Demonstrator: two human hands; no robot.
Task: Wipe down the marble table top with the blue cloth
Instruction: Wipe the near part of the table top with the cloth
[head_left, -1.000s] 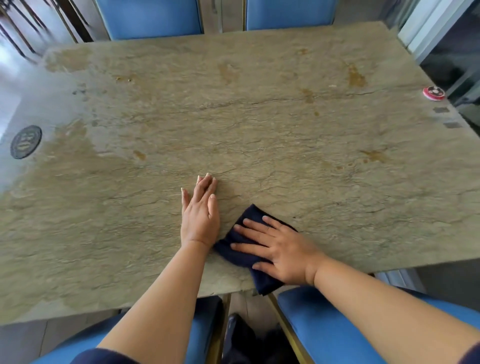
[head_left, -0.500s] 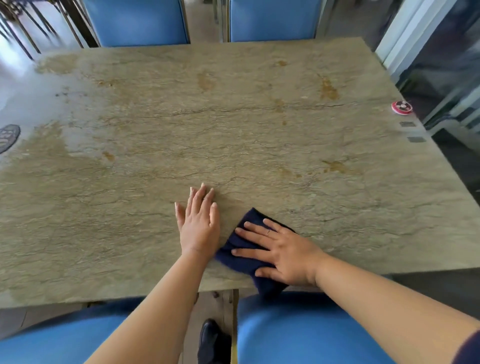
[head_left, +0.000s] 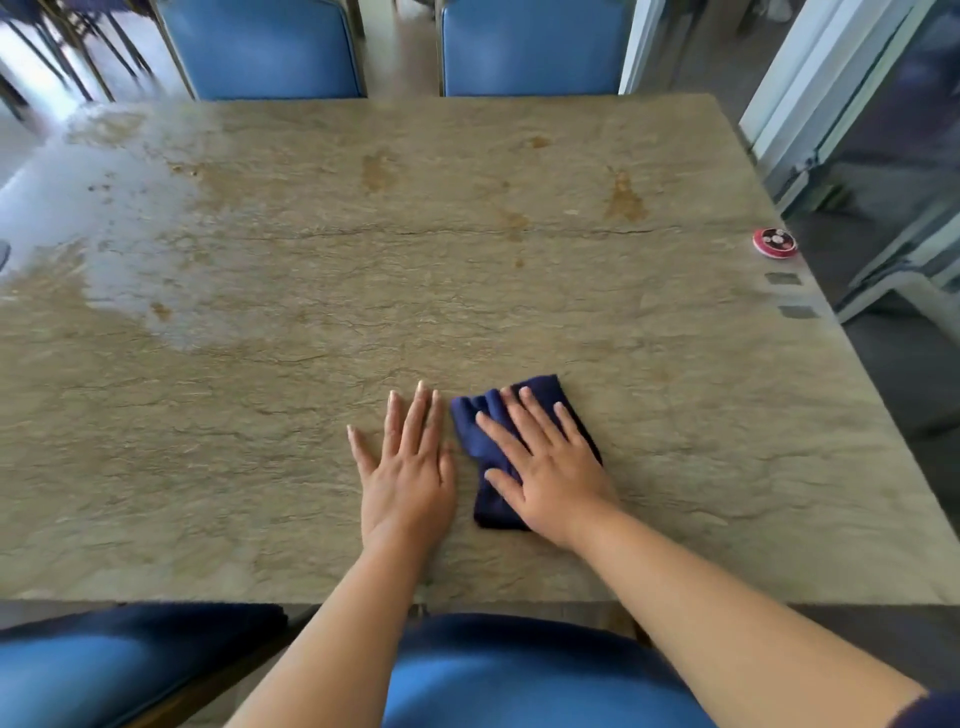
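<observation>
pressing flat on the blue cloth, right hand fingers spread, left hand flat just beside it on the marble table top, fingers together

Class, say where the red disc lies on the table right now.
In the head view the red disc sits at the table's right edge, far from both hands, just beyond two small grey patches.

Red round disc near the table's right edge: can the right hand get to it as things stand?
Probably yes. The right hand lies flat on the blue cloth, and only bare marble table top shows between it and the red disc.
</observation>
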